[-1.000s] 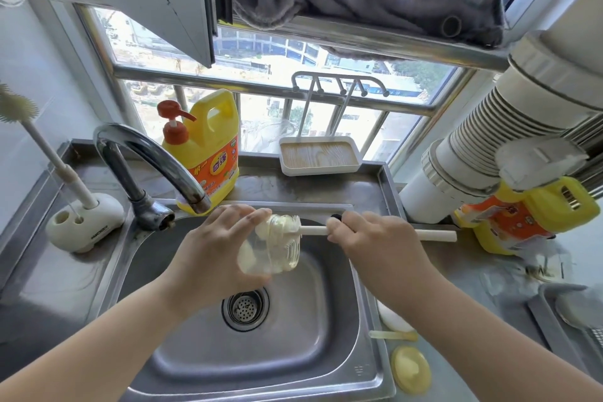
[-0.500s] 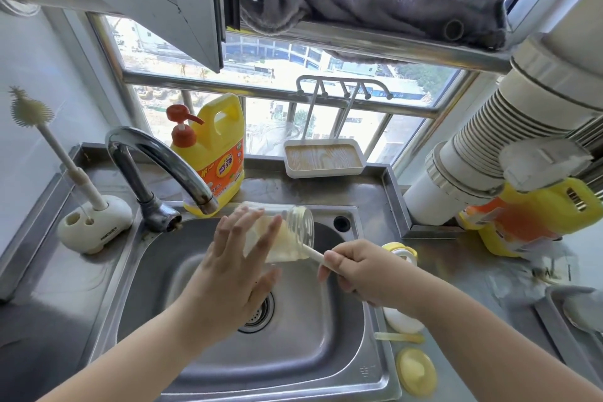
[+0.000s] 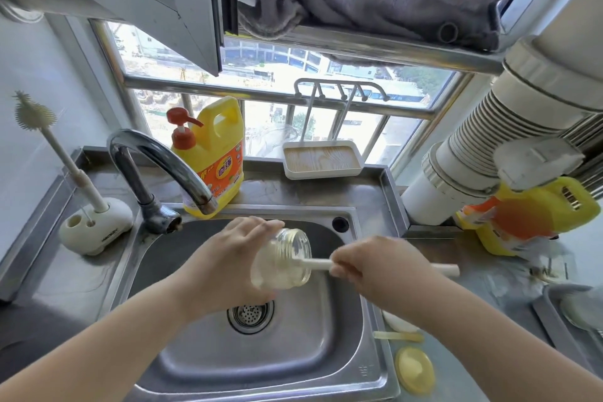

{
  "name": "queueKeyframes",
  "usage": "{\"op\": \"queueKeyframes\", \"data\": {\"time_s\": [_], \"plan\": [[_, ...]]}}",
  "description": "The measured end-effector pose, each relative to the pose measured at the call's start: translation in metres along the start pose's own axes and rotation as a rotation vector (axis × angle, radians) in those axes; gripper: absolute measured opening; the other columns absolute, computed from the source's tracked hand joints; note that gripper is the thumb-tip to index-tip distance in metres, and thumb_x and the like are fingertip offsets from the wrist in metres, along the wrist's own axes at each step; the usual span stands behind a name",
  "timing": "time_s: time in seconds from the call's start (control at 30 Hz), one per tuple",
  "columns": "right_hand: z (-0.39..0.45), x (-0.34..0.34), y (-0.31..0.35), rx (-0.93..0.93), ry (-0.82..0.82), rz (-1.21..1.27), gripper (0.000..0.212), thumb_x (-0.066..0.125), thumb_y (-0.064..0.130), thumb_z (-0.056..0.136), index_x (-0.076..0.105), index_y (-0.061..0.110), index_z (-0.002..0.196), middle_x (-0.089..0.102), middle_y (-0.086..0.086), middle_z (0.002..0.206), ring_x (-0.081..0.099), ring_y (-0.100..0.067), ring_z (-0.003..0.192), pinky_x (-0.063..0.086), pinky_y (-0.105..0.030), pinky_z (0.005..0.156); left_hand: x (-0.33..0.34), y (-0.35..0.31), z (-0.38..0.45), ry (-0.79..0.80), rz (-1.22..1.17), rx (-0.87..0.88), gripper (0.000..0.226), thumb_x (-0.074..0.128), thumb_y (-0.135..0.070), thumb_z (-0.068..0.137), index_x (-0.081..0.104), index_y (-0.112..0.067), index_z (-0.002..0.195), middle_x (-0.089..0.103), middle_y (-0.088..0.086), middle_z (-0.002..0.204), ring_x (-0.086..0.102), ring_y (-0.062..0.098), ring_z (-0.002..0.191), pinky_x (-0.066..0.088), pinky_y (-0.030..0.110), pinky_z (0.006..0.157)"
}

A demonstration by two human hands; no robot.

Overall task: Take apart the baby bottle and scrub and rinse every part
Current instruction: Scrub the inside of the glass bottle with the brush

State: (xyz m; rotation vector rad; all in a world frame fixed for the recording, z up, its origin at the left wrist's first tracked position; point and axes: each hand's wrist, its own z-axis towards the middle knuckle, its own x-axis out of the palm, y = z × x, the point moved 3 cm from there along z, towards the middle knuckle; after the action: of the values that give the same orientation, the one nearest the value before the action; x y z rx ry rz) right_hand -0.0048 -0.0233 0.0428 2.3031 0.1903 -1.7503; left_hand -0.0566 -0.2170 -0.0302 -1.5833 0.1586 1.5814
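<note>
Hands worked over a steel sink (image 3: 169,330) below a window. The left hand (image 3: 228,268) wrapped its fingers round the clear body of a baby bottle (image 3: 282,259), holding it on its side above the drain (image 3: 249,313), its threaded mouth pointing right. The right hand (image 3: 378,266) gripped the pale handle of a bottle brush (image 3: 316,264) whose head sat inside the bottle; the handle's end stuck out past the hand to the right. A curved tap (image 3: 163,160) stood far left, and no water could be seen running. A yellow jug of dish soap (image 3: 215,160) stood behind it. On the counter to the near right lay a round yellow cap (image 3: 415,369) and other pale parts, half hidden by the arm.

The bottle looked light, stiff and probably slippery when wet or soapy. It would likely be steadiest held round its middle, as here, clear of the threaded neck. Whether it was glass or plastic could not be told.
</note>
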Motion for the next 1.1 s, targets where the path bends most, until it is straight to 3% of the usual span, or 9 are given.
{"op": "queueKeyframes", "data": {"time_s": [0.17,0.3,0.5,0.6,0.67,0.77,0.87,0.97,1.1], "plan": [[0.004,0.003,0.006,-0.035,-0.257,-0.393,0.018,0.080,0.022,0.065,0.063,0.024,0.071,0.053,0.005,0.057,0.052,-0.017,0.044,0.026,-0.022,0.039,-0.001,-0.005,0.002,-0.053,0.009,0.011,0.090,0.061,-0.063,0.051,0.047,-0.023,0.131,0.057,-0.005,0.119,0.053,0.016,0.110,0.039,0.021,0.091],[0.009,0.019,0.010,0.071,0.009,-0.049,0.017,0.041,0.027,0.097,0.052,0.022,0.085,0.057,-0.001,0.084,0.057,-0.027,0.075,0.032,-0.025,0.049,-0.005,-0.013,0.008,-0.147,0.136,0.126,0.078,0.062,-0.055,0.057,0.047,-0.019,0.125,0.060,0.003,0.116,0.057,0.023,0.104,0.050,0.033,0.085],[0.008,0.014,0.003,0.121,0.287,0.450,0.030,0.044,0.040,0.096,0.068,0.025,0.086,0.041,0.007,0.053,0.037,-0.007,0.045,0.030,-0.017,0.043,0.001,-0.009,0.005,-0.168,0.161,0.143,0.075,0.064,-0.049,0.059,0.046,-0.018,0.125,0.060,0.007,0.115,0.058,0.026,0.104,0.055,0.037,0.081],[0.009,0.012,-0.004,0.095,0.009,0.053,0.022,0.045,0.036,0.096,0.064,0.025,0.093,0.050,0.007,0.068,0.046,-0.015,0.058,0.031,-0.024,0.046,0.000,-0.005,0.007,-0.162,0.138,0.101,0.076,0.060,-0.055,0.059,0.047,-0.019,0.125,0.062,0.004,0.113,0.060,0.026,0.102,0.056,0.038,0.078],[0.007,0.006,-0.009,0.070,-0.274,-0.260,0.018,0.054,0.033,0.088,0.062,0.026,0.074,0.050,0.006,0.059,0.047,-0.017,0.048,0.028,-0.022,0.043,0.000,-0.003,0.005,-0.155,0.146,0.087,0.082,0.073,-0.054,0.053,0.049,-0.019,0.123,0.064,0.003,0.110,0.062,0.025,0.099,0.055,0.034,0.077],[0.003,0.003,-0.012,0.032,-0.423,-0.319,0.026,0.047,0.033,0.084,0.061,0.026,0.064,0.043,0.005,0.048,0.044,-0.016,0.036,0.024,-0.020,0.038,-0.002,-0.003,0.006,-0.168,0.165,0.076,0.089,0.083,-0.048,0.046,0.049,-0.019,0.123,0.064,0.004,0.110,0.062,0.026,0.099,0.054,0.034,0.076],[0.001,0.016,-0.010,0.085,-0.199,-0.183,0.021,0.046,0.034,0.094,0.056,0.025,0.079,0.040,0.005,0.056,0.049,-0.023,0.054,0.036,-0.027,0.048,-0.004,-0.008,0.009,-0.214,0.219,0.122,0.074,0.072,-0.049,0.057,0.049,-0.018,0.120,0.065,0.007,0.108,0.059,0.025,0.100,0.054,0.035,0.076],[-0.005,0.028,-0.015,0.166,0.196,0.403,0.026,0.040,0.038,0.097,0.059,0.028,0.082,0.039,0.006,0.055,0.041,-0.013,0.053,0.032,-0.025,0.049,-0.002,-0.006,0.007,-0.225,0.247,0.170,0.070,0.067,-0.053,0.062,0.049,-0.016,0.120,0.064,0.009,0.108,0.056,0.023,0.102,0.054,0.035,0.078],[-0.008,0.027,-0.014,0.209,0.239,0.565,0.029,0.041,0.038,0.097,0.066,0.027,0.089,0.037,0.007,0.051,0.033,-0.008,0.046,0.029,-0.022,0.047,-0.003,-0.003,0.009,-0.190,0.255,0.157,0.086,0.086,-0.045,0.048,0.051,-0.013,0.120,0.064,0.011,0.110,0.063,0.029,0.099,0.054,0.039,0.080]]}}
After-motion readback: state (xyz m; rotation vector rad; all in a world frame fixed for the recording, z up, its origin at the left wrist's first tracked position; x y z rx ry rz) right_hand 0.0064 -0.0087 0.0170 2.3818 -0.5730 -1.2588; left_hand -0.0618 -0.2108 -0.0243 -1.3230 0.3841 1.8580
